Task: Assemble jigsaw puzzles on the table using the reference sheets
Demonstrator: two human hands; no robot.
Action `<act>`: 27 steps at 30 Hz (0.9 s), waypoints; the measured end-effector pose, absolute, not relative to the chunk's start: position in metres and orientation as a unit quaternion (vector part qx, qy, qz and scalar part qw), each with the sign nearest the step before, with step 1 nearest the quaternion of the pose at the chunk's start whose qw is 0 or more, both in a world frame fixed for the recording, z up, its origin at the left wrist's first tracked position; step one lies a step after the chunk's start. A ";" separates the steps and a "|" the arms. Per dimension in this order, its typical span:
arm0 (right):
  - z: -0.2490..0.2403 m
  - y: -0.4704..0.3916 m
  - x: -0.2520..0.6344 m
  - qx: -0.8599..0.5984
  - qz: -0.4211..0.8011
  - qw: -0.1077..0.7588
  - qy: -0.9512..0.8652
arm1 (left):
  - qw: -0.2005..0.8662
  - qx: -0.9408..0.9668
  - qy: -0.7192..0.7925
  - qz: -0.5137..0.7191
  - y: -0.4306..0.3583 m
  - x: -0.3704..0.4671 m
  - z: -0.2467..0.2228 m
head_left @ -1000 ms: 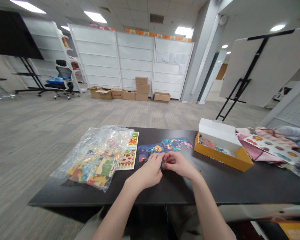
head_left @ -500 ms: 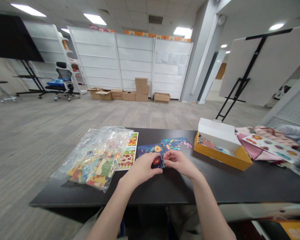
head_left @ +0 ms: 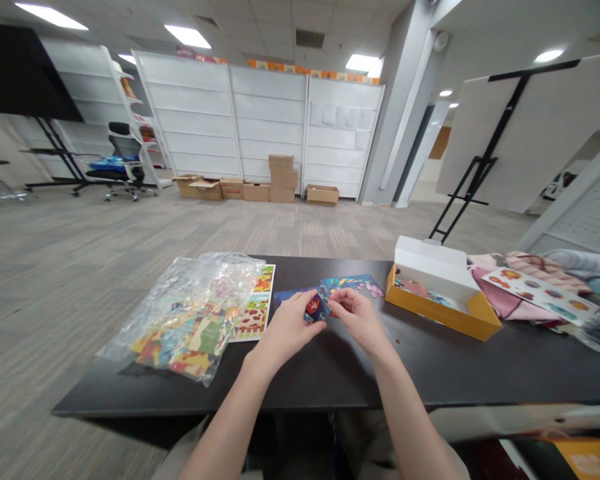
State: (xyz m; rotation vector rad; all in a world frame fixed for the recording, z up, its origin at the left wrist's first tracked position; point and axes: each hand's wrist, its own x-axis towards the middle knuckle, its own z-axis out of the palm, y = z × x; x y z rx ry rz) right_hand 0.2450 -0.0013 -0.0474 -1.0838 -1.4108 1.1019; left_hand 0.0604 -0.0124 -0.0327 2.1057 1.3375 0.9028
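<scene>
The left hand (head_left: 291,328) grasps a dark-blue, flat card puzzle piece with a red patch (head_left: 314,305) between thumb and fingers, the piece lying to the right of its palm, long axis partly covered. At the piece's right edge the right hand's (head_left: 359,320) fingertips are pinched together, on what I cannot tell; a bright-blue, multicoloured card puzzle section (head_left: 349,283) lies just beyond them.

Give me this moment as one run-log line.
left hand: holding dark-blue puzzle section with red picture; right hand: fingertips at its right edge; nearby: clear plastic bag, open yellow rectangular box
</scene>
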 end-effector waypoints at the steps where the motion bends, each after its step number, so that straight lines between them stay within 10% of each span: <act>1: -0.049 0.000 0.244 -0.451 0.445 0.508 -0.584 | 0.238 0.770 0.492 0.331 -0.012 0.062 -0.033; 10: -0.039 -0.007 0.260 -0.470 0.372 0.455 -0.658 | 0.228 0.793 0.456 0.335 -0.014 0.078 -0.025; 19: -0.019 -0.002 0.345 -0.498 0.132 0.797 -0.314 | 0.214 0.807 0.447 0.322 -0.020 0.068 -0.022; 27: -0.037 0.001 0.398 -0.535 0.103 0.793 -0.271 | 0.121 0.800 0.532 0.249 -0.013 0.038 -0.022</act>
